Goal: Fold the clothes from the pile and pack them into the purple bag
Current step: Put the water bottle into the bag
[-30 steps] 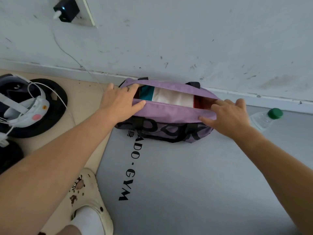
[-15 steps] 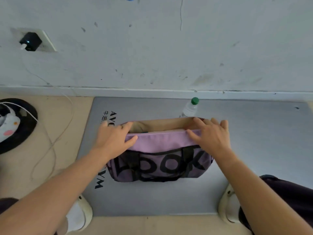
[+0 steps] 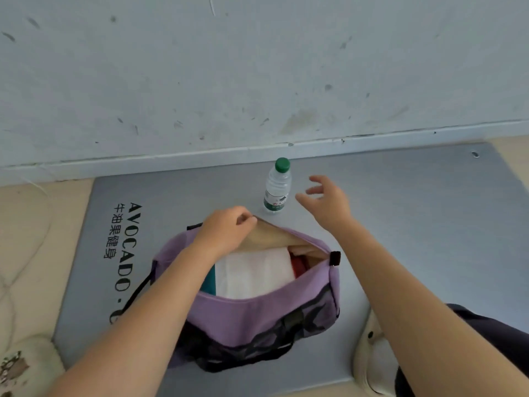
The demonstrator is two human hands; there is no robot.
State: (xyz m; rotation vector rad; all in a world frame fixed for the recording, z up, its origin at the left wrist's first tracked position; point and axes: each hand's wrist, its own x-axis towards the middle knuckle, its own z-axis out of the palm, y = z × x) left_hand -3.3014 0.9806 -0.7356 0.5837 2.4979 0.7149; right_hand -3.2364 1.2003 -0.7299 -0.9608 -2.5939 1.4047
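Head view looks down on a grey mat [image 3: 400, 224] laid on the floor against a scuffed white wall [image 3: 257, 67], with black lettering printed along the mat's left side. On the mat sits the purple bag [image 3: 252, 319], its top zip gaping wide so the tan lining shows at the far edge. Folded clothes lie packed inside: a white piece [image 3: 254, 273] in the middle, a sliver of teal [image 3: 208, 280] to its left and something red [image 3: 299, 266] to its right.

The left hand [image 3: 226, 232] is curled at the far rim of the bag, fingertips pinching what looks like the zipper pull or the edge of the opening; I cannot tell which. The right hand [image 3: 326, 203] hangs in the air beyond the bag, fingers spread and loose, gripping nothing, just beside a water bottle [image 3: 277, 186] with a green cap that stands upright on the mat near the wall.

A pale clog [image 3: 372, 359] shows at the lower right edge of the mat, and another, stained one [image 3: 25, 365] at the lower left on the beige floor [image 3: 37, 224].
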